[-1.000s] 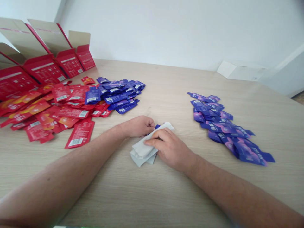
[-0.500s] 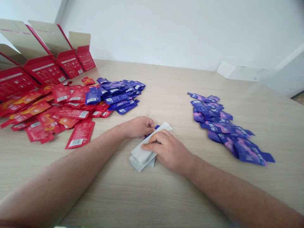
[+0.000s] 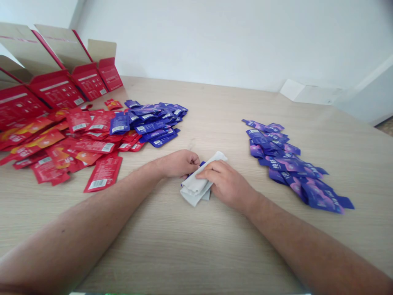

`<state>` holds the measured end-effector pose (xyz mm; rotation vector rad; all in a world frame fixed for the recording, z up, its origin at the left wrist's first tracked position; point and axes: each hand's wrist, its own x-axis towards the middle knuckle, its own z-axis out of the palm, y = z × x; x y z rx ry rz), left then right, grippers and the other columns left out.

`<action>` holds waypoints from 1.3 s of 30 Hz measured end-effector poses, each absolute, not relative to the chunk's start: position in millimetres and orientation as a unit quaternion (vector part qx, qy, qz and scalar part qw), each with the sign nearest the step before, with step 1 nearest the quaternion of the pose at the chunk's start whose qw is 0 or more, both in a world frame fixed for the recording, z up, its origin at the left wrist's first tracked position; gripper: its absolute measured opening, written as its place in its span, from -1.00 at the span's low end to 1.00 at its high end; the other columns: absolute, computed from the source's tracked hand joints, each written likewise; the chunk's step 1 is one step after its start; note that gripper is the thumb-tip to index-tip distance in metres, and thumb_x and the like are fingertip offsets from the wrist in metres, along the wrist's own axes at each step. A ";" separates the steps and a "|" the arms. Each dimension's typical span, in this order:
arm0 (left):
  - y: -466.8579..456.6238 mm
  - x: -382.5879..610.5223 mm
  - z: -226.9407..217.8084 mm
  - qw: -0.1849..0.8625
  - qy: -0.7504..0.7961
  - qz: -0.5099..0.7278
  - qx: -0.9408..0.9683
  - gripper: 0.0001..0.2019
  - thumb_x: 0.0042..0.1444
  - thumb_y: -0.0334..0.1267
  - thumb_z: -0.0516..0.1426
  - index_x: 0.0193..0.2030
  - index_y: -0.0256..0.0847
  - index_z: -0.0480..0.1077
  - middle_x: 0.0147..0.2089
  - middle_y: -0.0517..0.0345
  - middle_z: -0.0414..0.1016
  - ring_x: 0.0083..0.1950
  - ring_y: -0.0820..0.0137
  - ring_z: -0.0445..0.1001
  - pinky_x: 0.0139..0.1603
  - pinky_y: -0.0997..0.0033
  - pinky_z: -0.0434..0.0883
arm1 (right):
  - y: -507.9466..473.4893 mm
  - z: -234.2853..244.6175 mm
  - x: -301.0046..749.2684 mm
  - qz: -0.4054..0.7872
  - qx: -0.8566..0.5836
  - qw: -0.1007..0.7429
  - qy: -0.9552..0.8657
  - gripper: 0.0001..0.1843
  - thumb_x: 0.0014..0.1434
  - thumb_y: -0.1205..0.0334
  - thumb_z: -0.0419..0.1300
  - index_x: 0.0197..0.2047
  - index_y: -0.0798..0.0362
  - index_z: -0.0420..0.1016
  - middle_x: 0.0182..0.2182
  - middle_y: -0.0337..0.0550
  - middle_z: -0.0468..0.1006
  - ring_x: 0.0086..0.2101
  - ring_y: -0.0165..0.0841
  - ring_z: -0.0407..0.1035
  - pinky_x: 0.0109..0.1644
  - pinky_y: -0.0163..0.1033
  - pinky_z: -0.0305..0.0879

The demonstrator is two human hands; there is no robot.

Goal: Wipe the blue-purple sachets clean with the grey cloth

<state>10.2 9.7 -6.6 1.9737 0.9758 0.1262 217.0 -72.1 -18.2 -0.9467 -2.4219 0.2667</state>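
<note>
My left hand (image 3: 179, 163) is curled shut on a blue sachet (image 3: 202, 164), pinning it to the wooden table (image 3: 196, 237); only a sliver of the sachet shows between my hands. My right hand (image 3: 225, 182) presses a folded white cloth (image 3: 196, 187) down over that sachet, fingers closed on the cloth. A pile of blue sachets (image 3: 153, 121) lies at the back left, and a second spread of blue-purple sachets (image 3: 291, 164) lies to the right of my hands.
Red sachets (image 3: 61, 143) are scattered across the left of the table. Open red cartons (image 3: 58, 86) stand at the far left. A white box (image 3: 307, 92) sits by the wall at the back right.
My right hand has slid the white cloth away from me and a little to the right over the sachet. The left hand has stayed in place.
</note>
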 end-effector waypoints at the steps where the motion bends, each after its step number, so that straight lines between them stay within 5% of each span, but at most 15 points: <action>1: 10.0 10.2 -6.7 0.452 0.395 0.052 0.798 -0.84 0.08 -0.18 0.06 -0.34 -0.18 0.40 -0.58 0.31 0.36 -0.59 0.51 0.33 -0.62 0.58 0.19 | -70.9 -18.4 218.5 0.096 -0.370 0.268 -0.885 -0.55 0.07 0.60 0.12 -0.02 0.03 0.49 -0.11 -0.07 0.48 -0.04 -0.21 0.32 0.09 -0.05 0.27; 15: 11.3 9.8 -7.0 0.436 0.383 0.047 0.813 -0.86 0.04 -0.24 0.06 -0.35 -0.19 0.42 -0.56 0.30 0.40 -0.56 0.51 0.36 -0.59 0.58 0.21 | -63.4 -18.8 226.6 0.113 -0.376 0.259 -0.882 -0.51 -0.04 0.66 0.08 -0.08 0.04 0.46 -0.10 -0.07 0.48 -0.04 -0.22 0.33 0.11 -0.08 0.27; 39: 7.5 11.4 -4.3 0.453 0.411 0.060 0.789 -0.86 0.08 -0.20 0.06 -0.33 -0.18 0.39 -0.62 0.32 0.36 -0.62 0.52 0.33 -0.62 0.58 0.19 | -78.2 -13.8 210.5 0.121 -0.349 0.272 -0.889 -0.58 0.04 0.59 0.12 -0.07 0.03 0.49 -0.12 -0.08 0.51 -0.04 -0.20 0.32 0.10 -0.01 0.26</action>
